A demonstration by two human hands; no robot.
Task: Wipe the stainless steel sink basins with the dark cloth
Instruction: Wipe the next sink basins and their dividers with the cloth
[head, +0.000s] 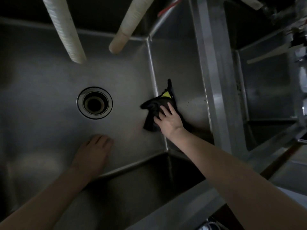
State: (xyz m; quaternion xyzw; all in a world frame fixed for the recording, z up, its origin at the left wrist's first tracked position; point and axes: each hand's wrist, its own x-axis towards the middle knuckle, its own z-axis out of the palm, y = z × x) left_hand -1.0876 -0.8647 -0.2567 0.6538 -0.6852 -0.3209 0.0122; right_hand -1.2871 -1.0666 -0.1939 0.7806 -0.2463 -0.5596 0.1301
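I look down into a deep stainless steel sink basin (49,90) with a round drain (94,103) in its floor. The dark cloth (153,107), with a yellow patch near its top, lies at the floor's right edge, running up the right wall. My right hand (168,121) presses flat on the cloth with fingers spread. My left hand (93,151) rests flat on the basin floor below the drain, fingers straight, holding nothing. A second basin (265,90) lies to the right, past a steel divider (214,83).
Two pale corrugated hoses (64,29) (127,25) hang down into the basin from above. Faucet fittings and pipes (297,40) crowd the upper right over the second basin. The sink's front rim (182,205) runs along the bottom.
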